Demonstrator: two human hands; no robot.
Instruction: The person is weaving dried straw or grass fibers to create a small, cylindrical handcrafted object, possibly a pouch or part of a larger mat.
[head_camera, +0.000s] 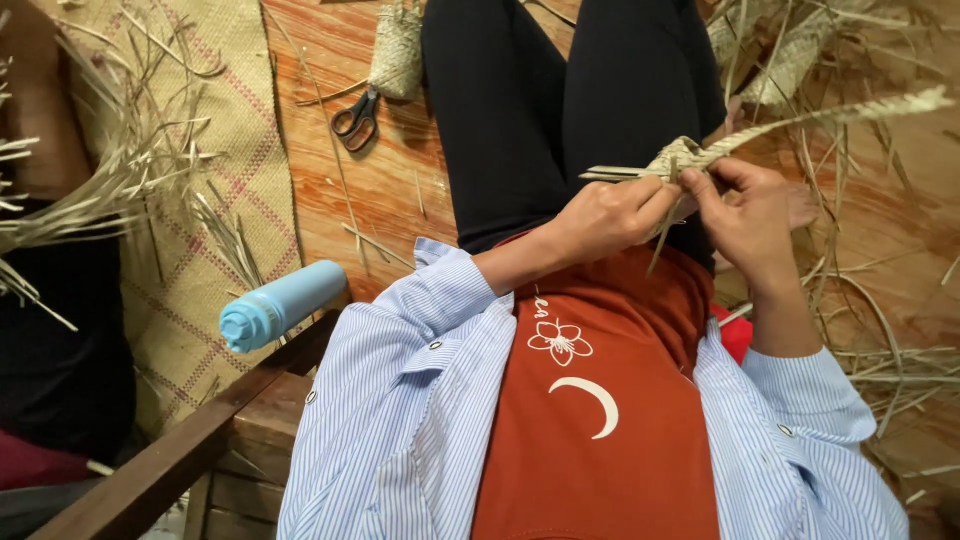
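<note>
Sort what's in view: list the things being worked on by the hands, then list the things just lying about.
In hand:
- woven palm-leaf strip, held by the left hand and the right hand
- its loose strip ends, sticking out past the left hand

Lying about:
- scissors on the floor
- small woven pouch beside the scissors
- blue bottle
- woven mat
- scattered dry leaf strips

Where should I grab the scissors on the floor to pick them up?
Probably by the black handle loops of the scissors, coming from above. They lie flat on the wooden floor with the loops nearest you, blades pointing away toward the small woven piece.
</note>
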